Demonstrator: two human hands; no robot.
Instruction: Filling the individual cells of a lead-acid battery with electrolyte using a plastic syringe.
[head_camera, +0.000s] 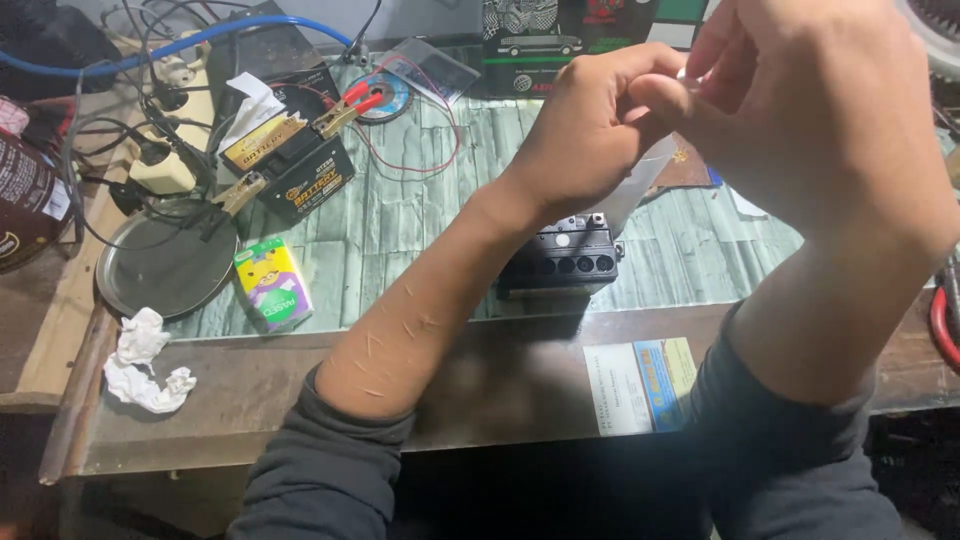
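My left hand (590, 130) and my right hand (810, 110) are raised together above the bench, fingertips meeting on a thin clear plastic piece (640, 185) that hangs down between them. Both pinch it near its top. Right below the hands a small black battery (565, 255) with a row of round openings on top sits on the green patterned mat (400, 230). My forearm hides part of the battery's left side.
A second black battery (300, 165) with red and black clamps (345, 110) stands at the back left beside a round metal plate (165, 260). A small colourful box (272, 283), crumpled white paper (140, 360), cables and a power strip (165, 130) lie left.
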